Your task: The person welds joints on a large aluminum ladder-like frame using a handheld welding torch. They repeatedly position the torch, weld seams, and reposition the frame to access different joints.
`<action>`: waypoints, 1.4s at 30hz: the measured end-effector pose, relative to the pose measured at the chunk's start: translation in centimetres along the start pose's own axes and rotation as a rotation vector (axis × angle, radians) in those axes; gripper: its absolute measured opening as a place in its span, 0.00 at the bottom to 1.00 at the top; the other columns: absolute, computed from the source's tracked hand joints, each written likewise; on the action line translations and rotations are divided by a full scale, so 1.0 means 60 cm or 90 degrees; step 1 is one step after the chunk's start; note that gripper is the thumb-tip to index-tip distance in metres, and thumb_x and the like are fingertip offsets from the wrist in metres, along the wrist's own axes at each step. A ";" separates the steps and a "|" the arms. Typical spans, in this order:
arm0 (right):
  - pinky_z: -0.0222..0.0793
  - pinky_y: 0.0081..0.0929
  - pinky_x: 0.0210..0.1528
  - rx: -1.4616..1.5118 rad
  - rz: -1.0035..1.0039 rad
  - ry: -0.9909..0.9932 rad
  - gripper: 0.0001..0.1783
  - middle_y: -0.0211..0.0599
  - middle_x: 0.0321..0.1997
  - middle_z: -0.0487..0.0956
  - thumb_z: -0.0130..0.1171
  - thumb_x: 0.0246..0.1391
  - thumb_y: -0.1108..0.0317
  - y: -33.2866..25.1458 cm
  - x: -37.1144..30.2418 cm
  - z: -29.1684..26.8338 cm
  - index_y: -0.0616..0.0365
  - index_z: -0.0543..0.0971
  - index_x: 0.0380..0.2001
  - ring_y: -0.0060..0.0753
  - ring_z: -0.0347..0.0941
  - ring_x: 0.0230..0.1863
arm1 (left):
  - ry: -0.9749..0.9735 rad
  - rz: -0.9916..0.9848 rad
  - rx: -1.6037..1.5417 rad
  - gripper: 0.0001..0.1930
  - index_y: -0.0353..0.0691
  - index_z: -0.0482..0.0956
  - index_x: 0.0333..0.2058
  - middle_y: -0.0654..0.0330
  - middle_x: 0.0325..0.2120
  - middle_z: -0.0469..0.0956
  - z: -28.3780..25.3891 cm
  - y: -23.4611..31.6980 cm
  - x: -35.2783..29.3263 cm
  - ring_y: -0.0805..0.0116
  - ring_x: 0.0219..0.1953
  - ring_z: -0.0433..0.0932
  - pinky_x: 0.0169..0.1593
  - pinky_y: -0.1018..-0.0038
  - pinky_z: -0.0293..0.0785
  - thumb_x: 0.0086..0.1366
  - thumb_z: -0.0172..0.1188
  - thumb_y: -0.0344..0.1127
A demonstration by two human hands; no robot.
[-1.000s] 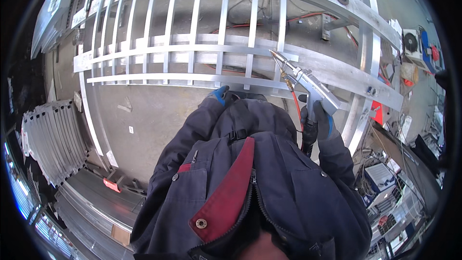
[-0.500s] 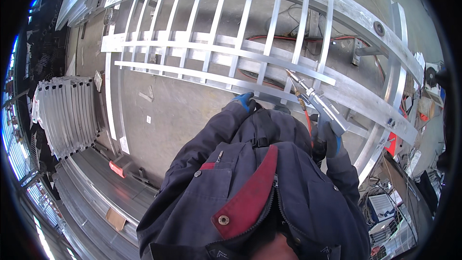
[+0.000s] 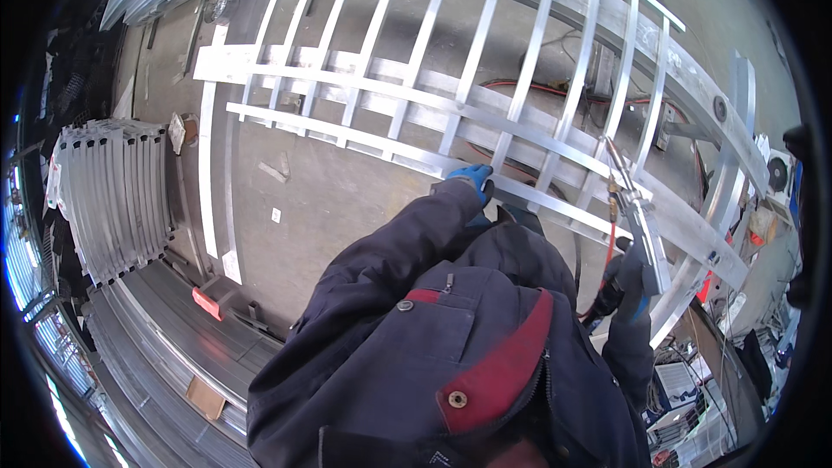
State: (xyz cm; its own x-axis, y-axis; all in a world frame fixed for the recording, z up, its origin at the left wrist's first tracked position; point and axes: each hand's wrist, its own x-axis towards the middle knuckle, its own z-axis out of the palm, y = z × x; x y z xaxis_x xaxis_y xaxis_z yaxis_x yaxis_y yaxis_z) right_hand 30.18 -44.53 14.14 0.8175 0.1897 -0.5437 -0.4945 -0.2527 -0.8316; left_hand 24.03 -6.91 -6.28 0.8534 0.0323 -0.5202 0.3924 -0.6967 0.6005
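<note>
A silver barred aluminium panel (image 3: 407,153) lies across two wide beams in front of me. My left hand (image 3: 471,177), in a blue and dark glove, is closed over its near rail. To the right, my right hand (image 3: 630,279), also gloved, is wrapped round a silver hand-held air tool (image 3: 643,224) with a narrow pointed nose. An orange-red hose (image 3: 610,249) runs down from the tool past that hand. The nose points away from me over the panel's right end; whether it touches the metal I cannot tell.
The near beam (image 3: 221,64) and far beam (image 3: 572,0) carry the panel. A stack of metal profiles (image 3: 113,199) stands at left, above long grey sections (image 3: 147,329). A red-ended bracket (image 3: 206,303) juts from them. Cables and boxes (image 3: 689,390) crowd the lower right.
The view has turned a little. The panel has shifted right along the beams, with my left hand on its rail. My right hand and the tool have moved right, the nose now more upright.
</note>
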 end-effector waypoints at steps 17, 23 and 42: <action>0.66 0.21 0.29 -0.199 0.092 -0.236 0.30 0.29 0.24 0.79 0.54 0.73 0.46 -0.182 0.272 -0.008 0.69 0.82 0.51 0.18 0.71 0.25 | 0.164 0.038 0.226 0.36 0.44 0.63 0.73 0.46 0.75 0.58 0.064 0.033 0.129 0.41 0.76 0.58 0.75 0.45 0.54 0.69 0.59 0.48; 0.66 0.21 0.29 -0.300 0.142 -0.322 0.28 0.28 0.24 0.77 0.55 0.72 0.46 -0.195 0.354 -0.006 0.63 0.83 0.53 0.18 0.69 0.25 | 0.249 -0.004 0.208 0.36 0.44 0.64 0.72 0.42 0.73 0.60 0.100 0.048 0.145 0.38 0.75 0.59 0.75 0.42 0.53 0.68 0.60 0.46; 0.76 0.16 0.27 -0.434 0.195 -0.576 0.29 0.40 0.35 0.86 0.63 0.69 0.50 -0.108 0.617 0.081 0.63 0.78 0.61 0.19 0.80 0.28 | 0.264 -0.042 0.196 0.31 0.45 0.73 0.67 0.42 0.67 0.67 0.103 0.064 0.168 0.38 0.70 0.66 0.73 0.41 0.57 0.64 0.62 0.38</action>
State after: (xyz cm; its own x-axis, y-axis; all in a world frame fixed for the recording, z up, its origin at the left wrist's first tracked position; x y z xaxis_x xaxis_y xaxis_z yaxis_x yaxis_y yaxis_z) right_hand 62.21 -31.25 -1.16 0.0478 0.5691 -0.8209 -0.1487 -0.8086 -0.5693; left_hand 32.02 -13.70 -12.95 0.9187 0.3211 -0.2298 0.3845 -0.8600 0.3356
